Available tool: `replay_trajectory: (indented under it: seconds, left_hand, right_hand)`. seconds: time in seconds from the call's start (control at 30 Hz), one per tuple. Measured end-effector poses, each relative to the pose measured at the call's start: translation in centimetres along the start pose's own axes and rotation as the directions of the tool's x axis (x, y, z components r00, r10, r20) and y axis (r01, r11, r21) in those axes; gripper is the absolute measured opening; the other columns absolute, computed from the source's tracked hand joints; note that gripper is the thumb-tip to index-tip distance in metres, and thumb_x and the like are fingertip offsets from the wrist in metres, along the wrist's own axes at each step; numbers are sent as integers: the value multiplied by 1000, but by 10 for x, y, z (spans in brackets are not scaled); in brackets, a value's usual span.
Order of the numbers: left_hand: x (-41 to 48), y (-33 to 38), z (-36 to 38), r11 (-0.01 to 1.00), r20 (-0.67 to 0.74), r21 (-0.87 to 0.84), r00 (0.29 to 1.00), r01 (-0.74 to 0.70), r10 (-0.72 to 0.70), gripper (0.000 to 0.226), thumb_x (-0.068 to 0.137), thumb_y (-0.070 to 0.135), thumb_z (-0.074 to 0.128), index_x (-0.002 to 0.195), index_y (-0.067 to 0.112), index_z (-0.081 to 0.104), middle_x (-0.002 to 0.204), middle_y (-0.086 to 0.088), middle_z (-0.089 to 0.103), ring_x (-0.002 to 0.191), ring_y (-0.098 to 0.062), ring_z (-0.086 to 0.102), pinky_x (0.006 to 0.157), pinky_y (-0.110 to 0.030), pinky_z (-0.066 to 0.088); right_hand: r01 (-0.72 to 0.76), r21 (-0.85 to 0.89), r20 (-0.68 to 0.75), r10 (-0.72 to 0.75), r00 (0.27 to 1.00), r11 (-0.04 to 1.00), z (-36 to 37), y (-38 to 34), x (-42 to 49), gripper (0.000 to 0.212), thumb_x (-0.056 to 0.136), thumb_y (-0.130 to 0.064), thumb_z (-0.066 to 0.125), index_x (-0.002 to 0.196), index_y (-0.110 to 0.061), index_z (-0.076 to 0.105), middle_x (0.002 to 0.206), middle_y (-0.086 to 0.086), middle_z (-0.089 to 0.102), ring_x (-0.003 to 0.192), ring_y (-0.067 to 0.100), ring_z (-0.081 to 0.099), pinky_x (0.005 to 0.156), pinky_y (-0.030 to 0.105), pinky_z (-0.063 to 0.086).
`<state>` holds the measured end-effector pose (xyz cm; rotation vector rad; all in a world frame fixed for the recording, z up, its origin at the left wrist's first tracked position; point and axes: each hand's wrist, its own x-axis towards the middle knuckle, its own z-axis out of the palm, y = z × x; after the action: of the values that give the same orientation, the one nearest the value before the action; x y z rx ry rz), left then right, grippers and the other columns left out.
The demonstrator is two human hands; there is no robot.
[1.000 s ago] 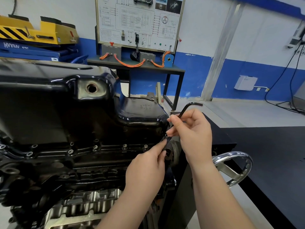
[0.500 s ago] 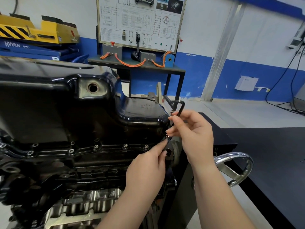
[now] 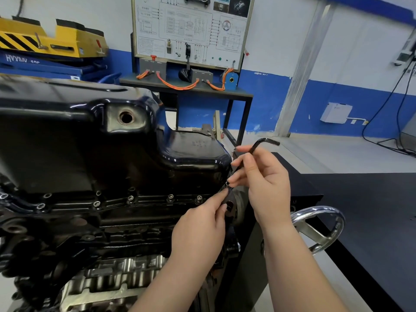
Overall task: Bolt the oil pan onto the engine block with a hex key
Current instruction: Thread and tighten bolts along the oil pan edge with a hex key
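I record the right hand (image 3: 265, 183) pinching the hex key (image 3: 258, 146) at a corner bolt (image 3: 226, 183) of the oil pan (image 3: 67, 143). The left hand (image 3: 200, 230) touches the bolt; I cannot tell its grip.

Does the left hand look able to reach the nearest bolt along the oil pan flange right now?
Probably yes. That flange bolt sits exposed just left of the left hand's fingertips, nothing covers it, and the right hand with the hex key is on the other side.
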<state>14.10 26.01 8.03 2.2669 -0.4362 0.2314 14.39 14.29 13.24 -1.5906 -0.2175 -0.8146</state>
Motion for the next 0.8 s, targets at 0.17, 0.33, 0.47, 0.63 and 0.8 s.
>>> replay_trajectory:
  seconds: [0.17, 0.33, 0.47, 0.63, 0.8]
  left_hand:
    - [0, 0, 0, 1000, 5, -9, 1000, 11, -11, 38, 94, 45, 39, 130, 58, 34, 73, 11, 65, 68, -7, 60, 61, -33, 53]
    - [-1, -1, 1, 1000, -2, -9, 1000, 2, -2, 38, 94, 45, 39, 129, 59, 33, 66, 11, 61, 63, -7, 59, 58, -32, 53]
    - [0, -1, 1, 1000, -8, -6, 1000, 2, -2, 39, 94, 45, 39, 130, 59, 33, 76, 14, 66, 70, -4, 60, 61, -31, 53]
    - [-1, -1, 2, 1000, -15, -8, 1000, -2, 2, 38, 94, 46, 39, 130, 58, 33, 70, 12, 64, 61, -6, 58, 55, -29, 52]
    - [-1, 0, 1, 1000, -9, 1, 1000, 0, 0, 39, 94, 45, 39, 131, 58, 32, 81, 12, 67, 71, -8, 61, 62, -34, 54]
  right_hand:
    - [-24, -3, -66, 24, 998, 1000, 0, -2, 2, 9, 84, -20, 66, 78, -27, 69, 66, -2, 69, 53, 12, 64, 56, 21, 52]
    - [-35, 36, -96, 38, 995, 999, 0, -2, 2, 21, 77, -22, 72, 65, -31, 57, 66, 4, 69, 47, 14, 62, 50, 21, 49]
    - [-32, 62, -36, 35, 999, 998, -1, 0, -1, 4, 88, -20, 59, 92, -21, 61, 77, 4, 70, 59, 17, 67, 58, 24, 54]
    - [-15, -13, 15, 15, 1000, 1000, 1, -1, 0, 26, 95, -4, 49, 100, -23, 67, 83, -3, 71, 67, 15, 69, 61, 22, 55]
    - [-52, 8, -27, 53, 998, 999, 1, -2, 0, 9, 85, -13, 66, 81, -20, 63, 84, 3, 73, 61, 17, 69, 56, 24, 54]
